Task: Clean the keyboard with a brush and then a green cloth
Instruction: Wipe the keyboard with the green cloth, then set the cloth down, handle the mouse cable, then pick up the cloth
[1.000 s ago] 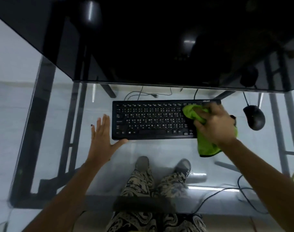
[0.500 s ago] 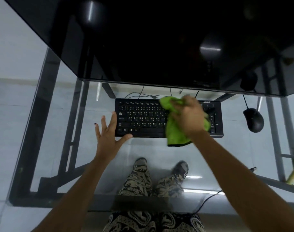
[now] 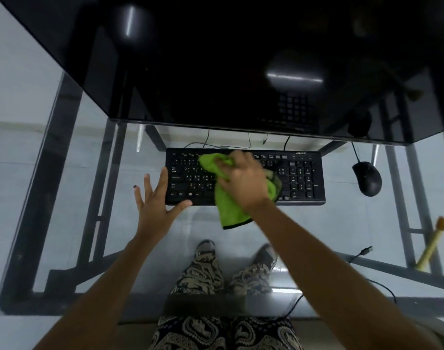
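Note:
A black keyboard (image 3: 301,178) lies on the glass desk (image 3: 94,173), just in front of a dark monitor. My right hand (image 3: 243,180) is closed on a green cloth (image 3: 228,208) and presses it onto the keyboard's middle-left keys; the cloth's lower end hangs past the keyboard's front edge. My left hand (image 3: 155,200) is spread flat with fingers apart at the keyboard's left end, its thumb against the front left corner. A brush (image 3: 433,243) with a pale handle lies at the far right edge of the desk.
A black mouse (image 3: 367,178) with its cable sits to the right of the keyboard. The large dark monitor (image 3: 241,59) overhangs the back of the desk. Cables run behind the keyboard and under the glass at lower right. My legs and shoes show through the glass.
My right hand has swept the green cloth leftwards across the keyboard, from its right end to the middle-left keys. My left hand has stayed at the left end.

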Tool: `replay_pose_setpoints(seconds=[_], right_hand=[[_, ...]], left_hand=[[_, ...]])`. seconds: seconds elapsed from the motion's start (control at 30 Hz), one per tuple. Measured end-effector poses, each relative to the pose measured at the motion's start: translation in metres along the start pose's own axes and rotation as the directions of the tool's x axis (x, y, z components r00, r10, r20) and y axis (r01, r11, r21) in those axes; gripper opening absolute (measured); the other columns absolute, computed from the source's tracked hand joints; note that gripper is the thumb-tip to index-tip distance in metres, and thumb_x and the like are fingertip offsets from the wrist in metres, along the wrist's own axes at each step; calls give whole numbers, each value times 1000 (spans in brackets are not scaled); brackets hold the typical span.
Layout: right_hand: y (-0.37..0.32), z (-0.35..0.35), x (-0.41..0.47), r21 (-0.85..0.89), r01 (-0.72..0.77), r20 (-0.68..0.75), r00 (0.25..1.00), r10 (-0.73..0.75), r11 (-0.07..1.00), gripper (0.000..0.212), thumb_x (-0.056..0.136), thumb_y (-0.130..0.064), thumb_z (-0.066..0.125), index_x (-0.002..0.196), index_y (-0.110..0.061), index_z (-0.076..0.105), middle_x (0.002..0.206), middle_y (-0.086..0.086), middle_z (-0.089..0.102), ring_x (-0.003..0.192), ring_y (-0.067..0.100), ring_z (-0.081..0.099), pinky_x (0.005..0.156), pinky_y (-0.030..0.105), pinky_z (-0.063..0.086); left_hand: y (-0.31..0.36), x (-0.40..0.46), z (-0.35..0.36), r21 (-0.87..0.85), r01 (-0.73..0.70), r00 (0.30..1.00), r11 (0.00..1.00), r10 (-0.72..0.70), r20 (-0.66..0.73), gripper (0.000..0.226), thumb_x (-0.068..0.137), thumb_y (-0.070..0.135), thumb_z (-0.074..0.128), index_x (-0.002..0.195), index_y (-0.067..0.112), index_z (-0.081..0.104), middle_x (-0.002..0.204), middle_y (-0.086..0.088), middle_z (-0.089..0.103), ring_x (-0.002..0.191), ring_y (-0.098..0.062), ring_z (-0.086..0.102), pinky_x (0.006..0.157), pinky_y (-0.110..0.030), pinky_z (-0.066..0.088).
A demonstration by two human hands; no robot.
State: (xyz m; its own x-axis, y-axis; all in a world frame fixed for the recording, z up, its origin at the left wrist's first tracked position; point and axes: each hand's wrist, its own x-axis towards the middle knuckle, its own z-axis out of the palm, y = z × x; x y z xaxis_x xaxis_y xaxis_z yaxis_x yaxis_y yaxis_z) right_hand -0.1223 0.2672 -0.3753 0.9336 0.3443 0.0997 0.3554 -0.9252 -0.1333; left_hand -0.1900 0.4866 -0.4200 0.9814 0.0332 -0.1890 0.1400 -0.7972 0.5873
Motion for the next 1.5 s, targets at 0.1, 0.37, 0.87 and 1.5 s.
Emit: replay_pose_setpoints(seconds=[0.1,0.37,0.87,1.5], right_hand=[[70,-9,-15,-40,-174,-56,984,171,984,43,74,-31,77,114,-19,68,97,17,61,84,35,59,67,38,51],[104,-41,-25,383,-749,102,616,781,540,48,95,-47,44,110,-10,70,122,18,47,116,36,44,97,44,43],[169,-159,-109,910,-347,405,619,673,-229,57,77,-40,76,129,-25,56,119,6,65,110,24,64,91,41,53],[339,-134,-266,709,-702,194,109,975,-63,54,78,-25,75,124,-22,46,109,4,62,97,23,61,81,35,49]], left_hand=[[1,1,1,2,4,1000,1000,-4,-4,101,75,78,37,154,27,-1,160,-8,15,146,-19,-13,114,-46,-17],[16,2,-2,55,-11,1000,998,12,-22,100,77,72,38,154,18,3,161,-7,8,148,-27,-8,113,-53,-14],[329,26,49,-728,413,776,547,206,596,32,83,36,70,109,17,68,104,-3,74,94,-18,71,89,-38,55],[457,3,249,-397,121,754,910,176,633,64,74,35,78,126,15,46,119,-3,61,105,-22,62,85,-32,52]])
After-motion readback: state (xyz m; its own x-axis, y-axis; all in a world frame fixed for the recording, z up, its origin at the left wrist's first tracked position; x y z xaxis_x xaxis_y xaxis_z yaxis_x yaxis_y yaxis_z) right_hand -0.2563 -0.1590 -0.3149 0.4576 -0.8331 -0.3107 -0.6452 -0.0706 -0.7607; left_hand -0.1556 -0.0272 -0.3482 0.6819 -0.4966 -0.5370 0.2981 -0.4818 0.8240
